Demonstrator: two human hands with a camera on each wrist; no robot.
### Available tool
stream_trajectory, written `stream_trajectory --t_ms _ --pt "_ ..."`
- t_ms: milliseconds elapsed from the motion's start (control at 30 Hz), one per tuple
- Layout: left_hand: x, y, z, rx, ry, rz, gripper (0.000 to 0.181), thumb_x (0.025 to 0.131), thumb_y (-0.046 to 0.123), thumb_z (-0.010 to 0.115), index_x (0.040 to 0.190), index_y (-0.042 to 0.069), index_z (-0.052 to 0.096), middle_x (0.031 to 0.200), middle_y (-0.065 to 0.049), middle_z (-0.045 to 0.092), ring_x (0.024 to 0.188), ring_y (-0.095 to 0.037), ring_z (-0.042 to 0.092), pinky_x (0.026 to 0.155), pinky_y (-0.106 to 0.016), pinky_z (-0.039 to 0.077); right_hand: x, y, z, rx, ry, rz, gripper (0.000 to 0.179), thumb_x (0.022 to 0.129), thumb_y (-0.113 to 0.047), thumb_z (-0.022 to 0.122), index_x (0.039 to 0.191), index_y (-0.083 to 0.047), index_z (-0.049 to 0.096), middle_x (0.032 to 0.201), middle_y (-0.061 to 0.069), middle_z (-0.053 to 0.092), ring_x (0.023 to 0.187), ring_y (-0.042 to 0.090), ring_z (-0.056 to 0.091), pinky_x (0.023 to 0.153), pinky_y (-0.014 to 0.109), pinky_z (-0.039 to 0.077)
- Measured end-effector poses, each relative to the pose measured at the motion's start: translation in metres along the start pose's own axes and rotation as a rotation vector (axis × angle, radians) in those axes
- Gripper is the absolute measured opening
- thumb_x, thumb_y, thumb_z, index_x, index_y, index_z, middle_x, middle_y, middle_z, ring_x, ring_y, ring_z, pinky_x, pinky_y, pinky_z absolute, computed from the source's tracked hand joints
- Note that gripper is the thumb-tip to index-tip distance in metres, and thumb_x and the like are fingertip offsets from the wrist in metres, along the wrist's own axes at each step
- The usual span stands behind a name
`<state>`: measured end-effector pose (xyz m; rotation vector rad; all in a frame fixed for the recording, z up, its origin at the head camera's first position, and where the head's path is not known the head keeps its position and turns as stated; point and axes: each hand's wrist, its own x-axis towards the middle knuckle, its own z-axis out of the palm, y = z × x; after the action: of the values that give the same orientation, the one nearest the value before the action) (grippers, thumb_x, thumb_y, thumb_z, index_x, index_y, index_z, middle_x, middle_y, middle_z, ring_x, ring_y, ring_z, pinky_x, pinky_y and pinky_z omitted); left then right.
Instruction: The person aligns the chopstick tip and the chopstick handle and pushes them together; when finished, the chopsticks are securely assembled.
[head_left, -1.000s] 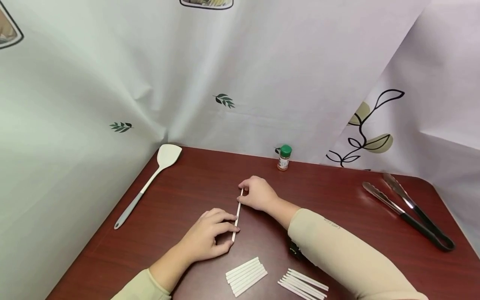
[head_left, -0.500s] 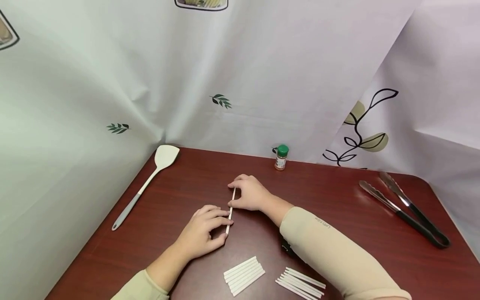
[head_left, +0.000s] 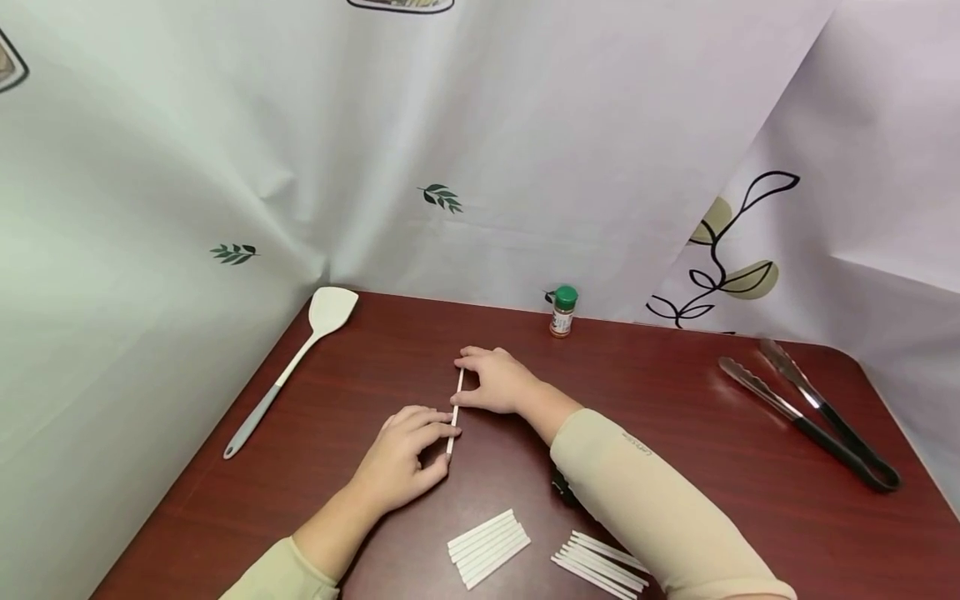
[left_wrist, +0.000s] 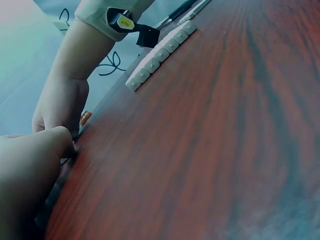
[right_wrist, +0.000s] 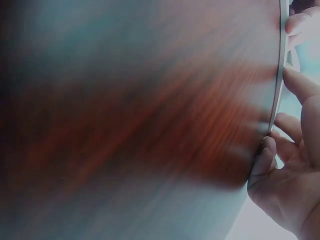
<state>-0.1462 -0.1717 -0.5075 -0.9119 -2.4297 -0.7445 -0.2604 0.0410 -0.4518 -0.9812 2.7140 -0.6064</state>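
In the head view, a thin white stick line [head_left: 458, 385] lies on the dark red tabletop, pointing away from the camera. Whether it is one stick or two end to end, I cannot tell. My right hand [head_left: 495, 382] holds its far part between thumb and index finger. On the near part, my left hand [head_left: 408, 450] has its thumb at the end and fingertips along the stick. A side-by-side row of several white sticks [head_left: 489, 547] lies nearer the camera, with a looser bunch of sticks [head_left: 600, 567] to its right.
A white spatula [head_left: 300, 354] with a grey handle lies at the left edge. A green-capped spice jar [head_left: 562, 312] stands by the back curtain [head_left: 495, 150]. Metal tongs [head_left: 810, 417] with black handles lie at the right. My right sleeve [head_left: 652, 500] crosses above the loose bunch.
Both hands have shifted left and slightly away from the camera, carrying the stick line with them. The line stands a little straighter. My left hand has come closer to the right one.
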Motion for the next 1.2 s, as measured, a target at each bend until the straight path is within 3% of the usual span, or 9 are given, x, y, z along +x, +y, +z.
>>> stream_trajectory --t_ms 367,567,700,867,967,1200 --pt "0.000 0.000 0.000 -0.010 -0.001 -0.003 0.031 0.081 0.013 0.076 0.112 0.017 0.081 0.119 -0.004 0.075 0.116 -0.027 0.066 0.102 -0.049 0.049 -0.003 0.001 0.004 0.007 0.021 0.024 0.072 0.096 -0.047 0.077 0.154 -0.010 0.057 0.163 0.010 0.048 0.147 0.035 0.047 0.119 0.049 0.038" --pt "0.001 0.000 -0.001 -0.022 0.020 -0.006 0.038 0.079 0.013 0.079 0.117 0.015 0.079 0.122 -0.003 0.072 0.112 -0.025 0.066 0.097 -0.049 0.050 -0.007 0.009 0.010 0.051 0.104 -0.011 0.081 0.098 -0.051 0.072 0.161 -0.006 0.047 0.166 0.010 0.044 0.154 0.025 0.039 0.125 0.048 0.029" --pt "0.001 0.000 -0.002 -0.048 0.032 -0.009 0.039 0.081 0.014 0.080 0.119 0.014 0.078 0.124 -0.003 0.070 0.111 -0.022 0.065 0.097 -0.043 0.050 -0.013 0.018 0.010 0.129 0.179 -0.064 0.071 0.100 -0.043 0.073 0.156 -0.003 0.054 0.161 0.013 0.050 0.143 0.027 0.053 0.119 0.045 0.040" --pt "0.004 0.002 -0.002 -0.080 0.075 0.096 0.030 0.083 0.008 0.077 0.113 0.014 0.079 0.110 0.002 0.070 0.098 -0.018 0.065 0.090 -0.033 0.051 -0.030 0.037 0.006 0.039 0.276 -0.153 0.055 0.098 -0.036 0.078 0.144 -0.007 0.067 0.147 0.008 0.064 0.120 0.020 0.067 0.105 0.039 0.052" --pt "0.006 0.004 -0.002 -0.085 0.093 0.179 0.027 0.084 0.004 0.074 0.108 0.014 0.079 0.103 0.005 0.070 0.089 -0.015 0.065 0.083 -0.032 0.052 -0.044 0.051 0.001 -0.045 0.333 -0.186 0.046 0.097 -0.034 0.079 0.136 -0.010 0.073 0.138 0.004 0.069 0.121 0.017 0.067 0.103 0.039 0.054" --pt "0.007 0.006 -0.002 -0.081 0.043 0.247 0.024 0.085 0.004 0.073 0.106 0.014 0.079 0.102 0.008 0.073 0.088 -0.012 0.068 0.082 -0.031 0.054 -0.087 0.088 -0.002 -0.050 0.498 -0.253 0.028 0.091 -0.024 0.084 0.115 -0.010 0.081 0.114 0.000 0.075 0.103 0.015 0.071 0.089 0.039 0.059"
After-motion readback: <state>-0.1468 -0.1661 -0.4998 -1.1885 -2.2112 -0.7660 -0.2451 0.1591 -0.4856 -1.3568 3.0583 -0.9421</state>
